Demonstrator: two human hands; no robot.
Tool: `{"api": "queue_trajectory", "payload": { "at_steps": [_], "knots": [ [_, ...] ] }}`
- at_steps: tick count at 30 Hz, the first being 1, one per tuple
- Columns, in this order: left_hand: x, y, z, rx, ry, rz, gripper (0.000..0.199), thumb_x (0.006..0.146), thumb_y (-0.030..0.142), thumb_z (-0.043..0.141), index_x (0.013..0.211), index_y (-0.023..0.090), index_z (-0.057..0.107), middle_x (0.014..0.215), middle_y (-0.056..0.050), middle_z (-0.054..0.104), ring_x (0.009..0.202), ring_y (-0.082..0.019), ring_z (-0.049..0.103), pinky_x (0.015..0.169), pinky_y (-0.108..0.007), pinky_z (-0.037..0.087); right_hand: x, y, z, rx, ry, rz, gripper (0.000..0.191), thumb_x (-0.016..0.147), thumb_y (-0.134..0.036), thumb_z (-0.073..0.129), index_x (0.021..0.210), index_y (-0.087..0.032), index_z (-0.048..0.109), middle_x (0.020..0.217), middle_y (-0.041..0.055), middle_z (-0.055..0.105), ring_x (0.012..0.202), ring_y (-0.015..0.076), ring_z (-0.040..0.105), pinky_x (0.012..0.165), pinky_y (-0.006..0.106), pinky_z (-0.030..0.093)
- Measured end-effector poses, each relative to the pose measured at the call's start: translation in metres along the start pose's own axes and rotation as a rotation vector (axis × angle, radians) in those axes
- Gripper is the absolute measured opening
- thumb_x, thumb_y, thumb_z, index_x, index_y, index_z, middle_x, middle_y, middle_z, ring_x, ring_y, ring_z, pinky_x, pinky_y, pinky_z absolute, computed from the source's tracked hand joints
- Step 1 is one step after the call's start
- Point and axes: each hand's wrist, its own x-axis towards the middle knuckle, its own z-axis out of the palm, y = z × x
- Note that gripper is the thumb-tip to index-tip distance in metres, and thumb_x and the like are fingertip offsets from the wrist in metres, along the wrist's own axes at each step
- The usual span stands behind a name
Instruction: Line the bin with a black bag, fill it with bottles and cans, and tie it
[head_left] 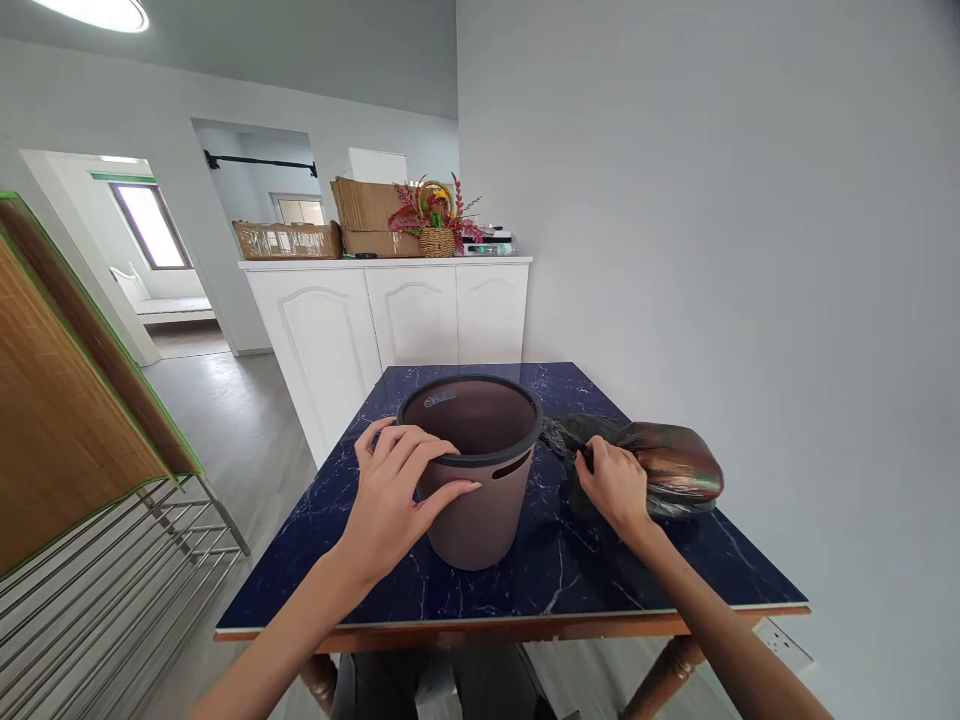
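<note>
A brown plastic trash bin (480, 520) with a black rim stands upright on the dark blue marbled table (315, 540). My left hand (397, 480) grips its near-left rim, fingers over the edge and thumb against the outer wall. The inside that shows looks bare, though the bottom is hidden. To the right of the bin lies a black plastic bag (577, 430), stretched over a rounded bundle with a reddish-brown sheen (679, 465). My right hand (615, 480) pinches the bag's gathered black plastic at the bundle's left side. What the bag contains cannot be made out.
A white wall (712, 250) runs along the table's right side. Behind stands a white cabinet (412, 310) bearing cardboard boxes (367, 220) and a flower basket (436, 240). At left is a metal rack (172, 530) with a bamboo mat (67, 390).
</note>
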Motion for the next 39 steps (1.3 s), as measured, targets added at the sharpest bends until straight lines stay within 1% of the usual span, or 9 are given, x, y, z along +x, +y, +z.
{"api": "queue_trajectory", "payload": {
  "at_steps": [3,5,8,10,16,22,31,36,39],
  "knots": [
    [0.003,0.001,0.007,0.051,0.038,0.008,0.023,0.099,0.042,0.074,0.112,0.025,0.067,0.103,-0.004,0.077,0.104,-0.027,0.066,0.116,-0.055,0.032,-0.007,-0.004,0.006,0.007,-0.006,-0.034,0.014,0.100,-0.024,0.050,0.103,-0.017,0.061,0.088,0.0158,0.074,0.086,0.0325,0.072,0.094,0.048,0.053],
    [0.005,0.000,0.012,0.078,0.056,0.008,0.024,0.099,0.040,0.075,0.113,0.023,0.066,0.103,-0.005,0.076,0.104,-0.027,0.066,0.115,-0.056,0.032,-0.016,-0.008,0.003,0.016,-0.005,-0.071,0.024,0.099,-0.022,0.051,0.118,-0.013,0.061,0.107,0.0206,0.076,0.106,0.0356,0.072,0.108,0.054,0.049],
    [0.007,-0.004,0.018,0.112,0.084,0.004,0.025,0.098,0.039,0.076,0.112,0.022,0.067,0.101,-0.006,0.075,0.103,-0.028,0.067,0.115,-0.057,0.033,-0.035,-0.021,-0.010,0.086,0.011,-0.165,0.044,0.100,-0.019,0.050,0.144,-0.011,0.050,0.146,0.0228,0.063,0.144,0.0370,0.054,0.123,0.058,0.040],
    [0.008,-0.008,0.020,0.131,0.100,0.005,0.025,0.097,0.039,0.078,0.113,0.022,0.066,0.100,-0.006,0.075,0.102,-0.028,0.067,0.114,-0.057,0.033,-0.051,-0.034,-0.022,0.213,0.010,-0.256,0.051,0.102,-0.017,0.049,0.152,-0.015,0.044,0.157,0.0186,0.055,0.154,0.0341,0.043,0.126,0.059,0.039],
    [0.008,-0.016,0.021,0.175,0.126,0.010,0.027,0.095,0.038,0.080,0.112,0.022,0.067,0.099,-0.006,0.076,0.101,-0.030,0.068,0.113,-0.057,0.034,-0.090,-0.066,-0.039,0.585,-0.204,-0.405,0.044,0.104,-0.015,0.050,0.146,-0.027,0.053,0.152,0.0099,0.061,0.145,0.0261,0.056,0.119,0.049,0.052],
    [0.010,-0.026,0.023,0.208,0.132,-0.019,0.024,0.096,0.038,0.078,0.111,0.023,0.067,0.100,-0.006,0.077,0.104,-0.030,0.067,0.111,-0.056,0.035,-0.102,-0.068,-0.022,0.732,-0.398,-0.286,0.040,0.108,-0.025,0.050,0.147,-0.030,0.055,0.156,0.0085,0.059,0.144,0.0257,0.057,0.118,0.048,0.053],
    [0.014,-0.046,0.030,0.242,0.126,-0.022,0.024,0.096,0.036,0.078,0.114,0.025,0.065,0.103,-0.006,0.076,0.107,-0.031,0.068,0.112,-0.057,0.038,-0.113,-0.074,-0.005,0.702,-0.488,-0.146,0.043,0.109,-0.037,0.053,0.152,-0.037,0.056,0.162,0.0034,0.055,0.151,0.0309,0.051,0.121,0.054,0.051],
    [0.003,-0.051,0.027,0.223,0.118,-0.040,0.052,0.093,0.033,0.081,0.138,0.025,0.056,0.140,-0.016,0.062,0.137,-0.039,0.055,0.118,-0.061,0.039,-0.108,-0.077,-0.014,0.685,-0.548,-0.147,0.045,0.109,-0.039,0.054,0.154,-0.040,0.054,0.162,0.0015,0.055,0.148,0.0312,0.054,0.114,0.050,0.058],
    [-0.026,-0.058,0.023,0.181,0.277,-0.121,0.053,0.088,0.027,0.084,0.132,0.025,0.056,0.146,-0.017,0.048,0.137,-0.038,0.054,0.113,-0.056,0.047,-0.089,-0.073,-0.038,0.742,-0.514,-0.242,0.039,0.109,-0.032,0.054,0.148,-0.039,0.059,0.154,0.0027,0.063,0.137,0.0262,0.065,0.107,0.041,0.062]
  ]
}}
